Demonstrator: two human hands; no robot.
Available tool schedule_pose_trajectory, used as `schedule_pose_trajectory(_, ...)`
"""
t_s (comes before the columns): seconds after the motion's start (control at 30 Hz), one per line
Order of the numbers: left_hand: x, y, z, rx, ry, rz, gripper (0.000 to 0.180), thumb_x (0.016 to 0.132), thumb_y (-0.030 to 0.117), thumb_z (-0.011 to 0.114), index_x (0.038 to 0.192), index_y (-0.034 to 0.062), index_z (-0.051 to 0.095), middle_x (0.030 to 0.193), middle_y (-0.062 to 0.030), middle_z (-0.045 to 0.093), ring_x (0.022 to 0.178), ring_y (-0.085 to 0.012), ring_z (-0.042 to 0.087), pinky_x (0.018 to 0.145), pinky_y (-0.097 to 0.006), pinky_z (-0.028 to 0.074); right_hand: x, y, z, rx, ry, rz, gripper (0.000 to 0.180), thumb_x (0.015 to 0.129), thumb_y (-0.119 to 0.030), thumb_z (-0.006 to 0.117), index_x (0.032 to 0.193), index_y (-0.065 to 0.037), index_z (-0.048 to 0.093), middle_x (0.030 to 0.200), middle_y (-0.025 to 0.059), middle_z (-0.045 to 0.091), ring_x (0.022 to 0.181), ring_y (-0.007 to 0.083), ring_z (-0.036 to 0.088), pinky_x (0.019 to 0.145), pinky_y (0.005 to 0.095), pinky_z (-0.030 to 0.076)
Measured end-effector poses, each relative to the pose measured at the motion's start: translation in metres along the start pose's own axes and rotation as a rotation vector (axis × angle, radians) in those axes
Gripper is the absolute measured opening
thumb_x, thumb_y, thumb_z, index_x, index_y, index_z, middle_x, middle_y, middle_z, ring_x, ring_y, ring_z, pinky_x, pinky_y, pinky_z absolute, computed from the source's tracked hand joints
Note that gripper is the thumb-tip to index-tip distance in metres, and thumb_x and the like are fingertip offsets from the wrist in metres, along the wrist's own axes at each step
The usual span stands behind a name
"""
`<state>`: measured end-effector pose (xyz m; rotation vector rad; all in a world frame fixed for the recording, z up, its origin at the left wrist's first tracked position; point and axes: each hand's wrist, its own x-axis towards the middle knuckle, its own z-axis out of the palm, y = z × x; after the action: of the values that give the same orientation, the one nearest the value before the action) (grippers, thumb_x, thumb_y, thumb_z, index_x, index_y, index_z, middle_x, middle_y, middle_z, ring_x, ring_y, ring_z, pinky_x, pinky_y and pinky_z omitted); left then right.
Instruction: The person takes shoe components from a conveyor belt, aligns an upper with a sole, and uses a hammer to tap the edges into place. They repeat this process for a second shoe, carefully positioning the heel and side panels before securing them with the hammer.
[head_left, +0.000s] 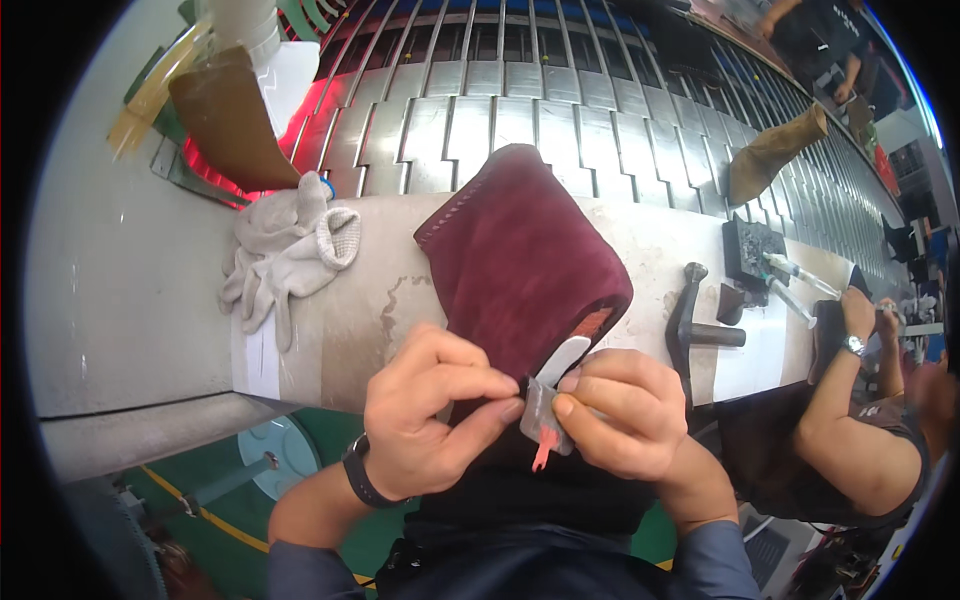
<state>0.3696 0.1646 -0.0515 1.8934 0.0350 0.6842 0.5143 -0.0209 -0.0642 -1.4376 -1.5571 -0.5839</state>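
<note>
A burgundy suede boot upper (525, 260) lies across the work ledge, its near opening toward me. Red-brown lining and a white strip (566, 358) show at that opening. My left hand (430, 410) is closed in a pinch at the edge, thumb and forefinger meeting on a small dark bit I cannot make out. My right hand (625, 415) is closed on a small clear plastic piece (540, 408) just below the white strip. An orange-red tab (544, 450) hangs from the plastic's lower end. Both hands are close together, fingertips nearly touching.
Grey work gloves (290, 245) lie at the left. On the right are a hammer (688, 320), a black block (752, 250) and syringes (800, 285). A tan boot (778, 155) stands by the metal slat conveyor (480, 125). A co-worker's arm (850, 430) reaches in at right.
</note>
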Motion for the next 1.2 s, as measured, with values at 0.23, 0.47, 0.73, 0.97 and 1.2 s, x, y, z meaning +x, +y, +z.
schedule_pose_trajectory(0.23,0.009,0.03,-0.005,-0.003,-0.158,-0.213,0.013,0.084,0.006,0.088,0.093,0.0017,0.079,0.075,-0.0056,0.067,0.065,-0.0163,0.06,0.06,-0.029,0.046,0.003,-0.002,-0.004,-0.022,0.005,0.005,0.027,0.068,-0.008,0.082,0.094,-0.004,0.077,0.096,0.0065,0.071,0.079,0.0205,0.07,0.065,0.0315,0.06)
schedule_pose_trajectory(0.47,0.01,0.026,0.003,0.053,-0.173,-0.182,0.011,0.083,0.001,0.087,0.087,0.0031,0.077,0.07,-0.0038,0.064,0.062,-0.015,0.058,0.057,-0.029,0.044,0.018,0.012,-0.031,0.524,-0.19,0.392,0.029,0.08,-0.004,0.082,0.109,0.0,0.079,0.097,0.0114,0.073,0.079,0.0269,0.073,0.065,0.0331,0.058)
schedule_pose_trajectory(0.73,0.022,0.03,0.015,0.087,-0.206,-0.104,0.014,0.079,-0.002,0.086,0.084,0.0049,0.075,0.068,-0.0033,0.062,0.059,-0.0193,0.056,0.055,-0.034,0.043,0.074,0.026,-0.055,0.257,-0.637,0.3,0.024,0.079,-0.009,0.078,0.102,-0.005,0.075,0.084,0.0059,0.063,0.071,0.0266,0.071,0.059,0.0399,0.057)
schedule_pose_trajectory(0.97,0.019,0.021,0.024,0.094,-0.205,-0.028,0.017,0.077,-0.002,0.085,0.08,0.0044,0.069,0.066,-0.0038,0.057,0.057,-0.0221,0.052,0.054,-0.035,0.041,0.132,0.039,-0.054,0.183,-1.13,0.11,0.013,0.079,-0.011,0.075,0.088,-0.004,0.072,0.086,0.008,0.069,0.073,0.0256,0.074,0.062,0.0371,0.059)
schedule_pose_trajectory(1.2,0.016,0.014,0.029,0.09,-0.16,0.042,0.023,0.075,0.0,0.085,0.079,0.0016,0.063,0.069,-0.0085,0.053,0.059,-0.0275,0.051,0.056,-0.038,0.041,0.161,0.029,-0.051,0.066,-1.269,-0.103,0.013,0.073,-0.012,0.075,0.07,-0.003,0.068,0.066,0.0118,0.067,0.063,0.029,0.073,0.057,0.0385,0.06)
